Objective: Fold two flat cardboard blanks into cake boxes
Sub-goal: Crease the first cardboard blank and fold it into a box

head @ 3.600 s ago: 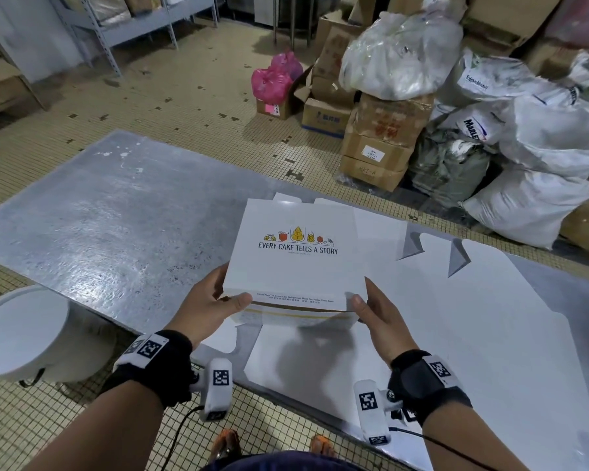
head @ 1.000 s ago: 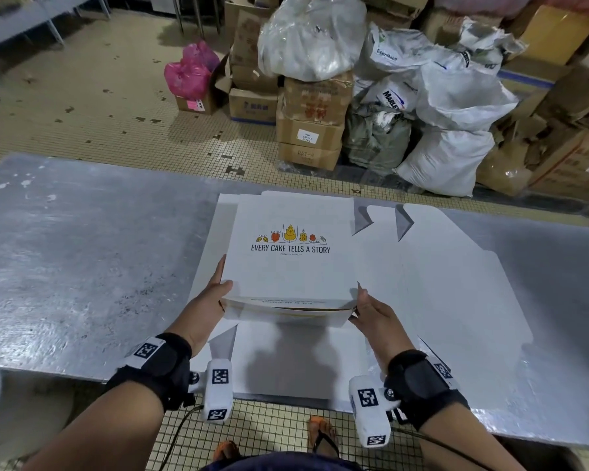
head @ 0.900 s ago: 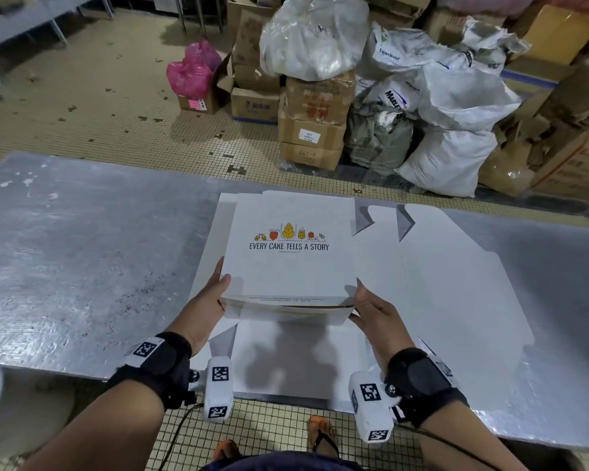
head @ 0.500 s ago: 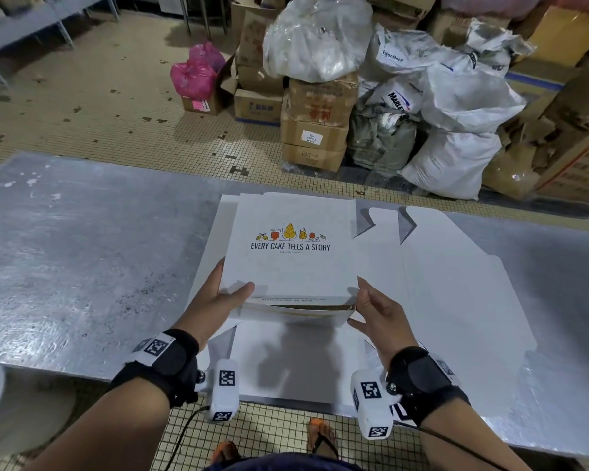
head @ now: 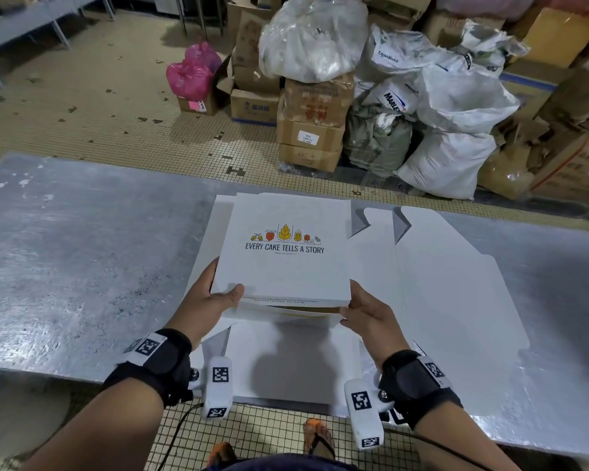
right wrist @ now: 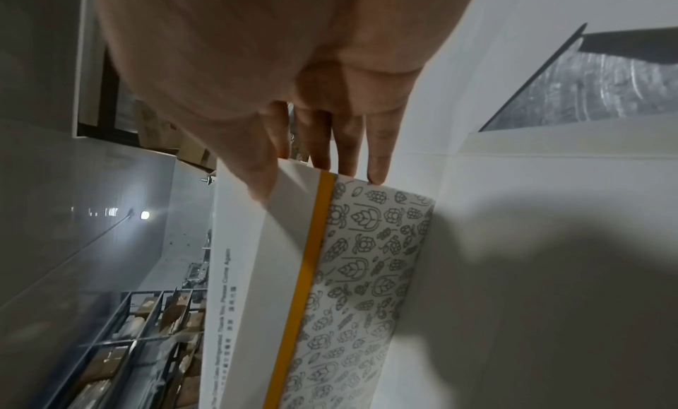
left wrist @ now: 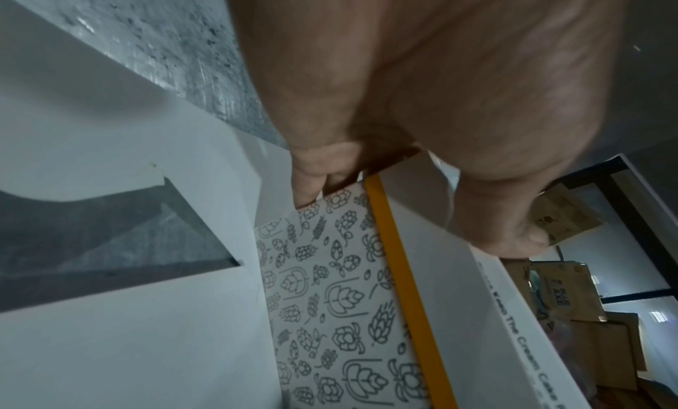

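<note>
The folded cake box is held above the desk, printed lid up, reading "EVERY CAKE TELLS A STORY"; it sits at centre in the head view, over the flat cardboard blank, which lies spread on the desk from 6 o'clock to 3 o'clock of the box. The left hand is clamped on the box's near left corner, thumb on the lid, fingers out of sight beneath; the right hand grips the near right corner, thumb at the lid edge, fingers straight along the side wall. The hands are apart, one at each corner. The near front flap gapes slightly under the lid; a yellow stripe and a patterned panel show on the front wall in the wrist views. Beyond the desk at 12 o'clock stand stacked cartons; white sacks lie at 1 o'clock; a pink bag at 11 o'clock.
</note>
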The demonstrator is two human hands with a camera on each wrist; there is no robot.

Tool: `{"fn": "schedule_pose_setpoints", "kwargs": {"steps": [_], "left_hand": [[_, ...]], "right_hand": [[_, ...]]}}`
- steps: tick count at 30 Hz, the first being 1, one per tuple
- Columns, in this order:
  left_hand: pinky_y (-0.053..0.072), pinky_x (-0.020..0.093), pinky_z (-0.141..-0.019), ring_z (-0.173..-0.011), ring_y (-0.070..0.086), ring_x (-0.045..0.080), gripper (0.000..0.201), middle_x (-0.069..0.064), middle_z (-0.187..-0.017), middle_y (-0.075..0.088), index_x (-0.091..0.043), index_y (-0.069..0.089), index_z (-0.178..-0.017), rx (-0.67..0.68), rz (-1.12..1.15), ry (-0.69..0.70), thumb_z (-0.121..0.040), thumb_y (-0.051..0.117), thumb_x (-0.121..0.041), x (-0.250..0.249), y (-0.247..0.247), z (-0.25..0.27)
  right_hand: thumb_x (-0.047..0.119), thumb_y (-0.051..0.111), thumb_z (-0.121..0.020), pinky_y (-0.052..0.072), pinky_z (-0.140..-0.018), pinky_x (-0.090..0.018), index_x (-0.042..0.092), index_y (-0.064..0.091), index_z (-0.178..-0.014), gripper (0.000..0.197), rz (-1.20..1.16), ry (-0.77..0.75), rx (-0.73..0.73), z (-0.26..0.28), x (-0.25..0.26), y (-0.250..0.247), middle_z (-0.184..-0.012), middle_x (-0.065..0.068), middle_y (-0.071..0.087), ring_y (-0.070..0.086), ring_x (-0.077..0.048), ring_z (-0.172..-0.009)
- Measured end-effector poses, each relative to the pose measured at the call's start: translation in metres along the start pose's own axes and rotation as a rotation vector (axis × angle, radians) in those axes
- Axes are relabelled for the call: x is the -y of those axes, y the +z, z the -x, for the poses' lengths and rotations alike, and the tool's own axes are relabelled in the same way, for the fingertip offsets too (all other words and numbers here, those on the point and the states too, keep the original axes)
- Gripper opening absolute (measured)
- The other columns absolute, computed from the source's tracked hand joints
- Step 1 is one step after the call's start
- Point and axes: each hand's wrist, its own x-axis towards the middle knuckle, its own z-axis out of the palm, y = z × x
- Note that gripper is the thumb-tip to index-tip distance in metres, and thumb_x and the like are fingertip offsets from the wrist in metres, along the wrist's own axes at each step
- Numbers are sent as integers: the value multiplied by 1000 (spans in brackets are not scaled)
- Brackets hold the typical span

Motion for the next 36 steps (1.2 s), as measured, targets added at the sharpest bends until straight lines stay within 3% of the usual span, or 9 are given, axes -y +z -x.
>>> {"fn": "schedule_pose_setpoints", "kwargs": {"steps": [7,9,13,19,23,27,30,33,36], "left_hand": [[33,27,-111,-119,53,-14,74,-26,-150,34,-42,25,-154,-50,-71,-14,-96,65,-19,-8,6,6],[28,32,-116,-141,35,1,77,-23,-158,20,-52,18,-153,-95,-307,54,-97,62,-20,-12,9,6],[-11,50,-123,-151,-10,6,68,-21,-161,11,-51,42,-140,31,-766,431,-92,53,-3,-25,28,-5],[-21,34,-118,-150,-13,2,35,-20,-161,18,-50,58,-130,202,-781,404,-97,60,-41,-25,61,-15],[-24,30,-116,-152,-8,5,32,-17,-162,20,-49,62,-125,207,-821,375,-96,64,-37,-20,57,-18],[-22,31,-117,-152,-6,5,31,-21,-160,20,-49,63,-124,221,-858,362,-95,65,-36,-19,57,-18],[-18,26,-118,-150,-1,0,23,-25,-154,26,-45,70,-115,236,-795,355,-94,67,-37,-18,54,-19],[13,12,-116,-139,36,-2,11,-21,-140,53,-29,78,-94,107,-441,294,-93,69,-23,-24,50,-16],[43,13,-97,-109,62,3,21,-16,-124,65,-23,74,-101,-276,-269,317,-89,70,-6,-27,32,-12]], "right_hand": [[-7,43,-94,42,-107,-48,50,71,-106,64,-46,35,-36,-2,-3,7,-97,8,71,58,-11,-97],[-7,44,-95,42,-107,-46,54,72,-99,67,-78,52,-37,-1,-2,5,-91,17,70,58,-10,-96],[-6,43,-96,43,-106,-39,49,72,-105,63,-110,53,-19,1,-1,5,-104,15,73,62,-6,-99],[-5,43,-98,45,-102,-32,41,69,-116,56,-149,63,20,0,0,4,-116,9,72,63,-9,-109],[10,59,-94,42,-112,-41,25,58,-137,46,-140,109,37,-5,-7,0,-131,3,66,56,-18,-128],[41,69,-79,38,-115,-45,22,46,-148,75,-57,78,49,-9,-27,-3,-144,4,55,49,-12,-135],[36,69,-89,43,-112,-40,21,46,-147,64,-61,74,12,-6,-18,-2,-145,4,53,51,-12,-133],[23,60,-98,50,-104,-36,21,55,-139,41,-108,88,-61,-9,-17,1,-136,1,60,59,-13,-123],[16,58,-99,51,-102,-41,44,75,-94,33,-46,72,-79,-10,-12,6,-95,-3,71,65,-18,-96]]}}
